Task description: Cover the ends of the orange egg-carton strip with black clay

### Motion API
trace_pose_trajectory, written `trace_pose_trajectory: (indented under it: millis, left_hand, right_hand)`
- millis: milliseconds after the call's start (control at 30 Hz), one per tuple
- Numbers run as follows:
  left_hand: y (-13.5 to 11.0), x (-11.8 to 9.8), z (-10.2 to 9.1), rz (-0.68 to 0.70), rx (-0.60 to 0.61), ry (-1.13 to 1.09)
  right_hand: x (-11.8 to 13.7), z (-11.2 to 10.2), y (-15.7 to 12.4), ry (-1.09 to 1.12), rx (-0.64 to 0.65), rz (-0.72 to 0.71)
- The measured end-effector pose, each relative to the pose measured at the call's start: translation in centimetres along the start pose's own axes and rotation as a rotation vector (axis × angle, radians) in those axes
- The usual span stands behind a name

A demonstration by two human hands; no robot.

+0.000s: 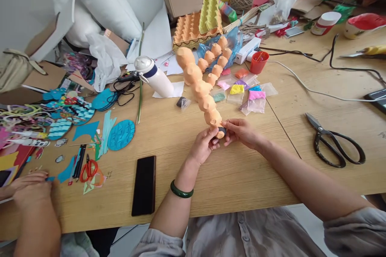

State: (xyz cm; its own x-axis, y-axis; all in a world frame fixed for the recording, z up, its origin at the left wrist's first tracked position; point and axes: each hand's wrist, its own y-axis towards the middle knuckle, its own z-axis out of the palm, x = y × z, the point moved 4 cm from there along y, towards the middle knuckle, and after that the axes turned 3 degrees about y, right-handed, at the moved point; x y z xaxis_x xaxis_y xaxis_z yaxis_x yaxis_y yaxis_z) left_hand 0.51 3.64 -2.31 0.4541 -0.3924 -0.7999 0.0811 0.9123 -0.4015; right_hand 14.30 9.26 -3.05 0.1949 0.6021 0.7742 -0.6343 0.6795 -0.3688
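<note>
A long, bumpy orange strip of egg-carton cups (pixel 200 84) rises away from me above the table, tilted to the left. My left hand (pixel 202 144) pinches its near end from the left, thumb on top. From the right, my right hand (pixel 239 131) grips the same end between thumb and fingers. Something black (pixel 222 130) shows at that end between my hands; whether it is clay or another material I cannot tell. Behind the strip, other orange carton cups (pixel 222 61) lie on a blue plastic bag (pixel 237 46).
Small bags of coloured clay (pixel 237 89) lie beyond my hands, near a red cup (pixel 258 62). Large black scissors (pixel 334 140) rest at right, a phone (pixel 144 185) at left. A white bottle (pixel 153 76) stands behind. Another person's hands (pixel 33 186) are at far left.
</note>
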Motion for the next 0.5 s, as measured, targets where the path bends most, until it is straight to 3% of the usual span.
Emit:
trace_pose_trajectory:
  millis: [133, 300, 400, 500]
  left_hand:
    - [0.1, -0.3, -0.2, 0.037, -0.061, 0.007]
    - [0.1, 0.2, -1.3, 0.1, -0.174, 0.245]
    - [0.0, 0.0, -2.0, 0.163, -0.329, 0.236]
    - [-0.1, -0.7, -2.0, 0.19, -0.369, -0.039]
  right_hand:
    - [0.6, -0.4, 0.0, 0.046, -0.074, 0.014]
    - [1.8, -1.1, -0.2, -0.014, -0.163, 0.095]
    - [2.4, -1.9, -0.3, -0.244, -0.284, 0.061]
    - [3.1, -2.6, -0.5, -0.71, -0.42, -0.112]
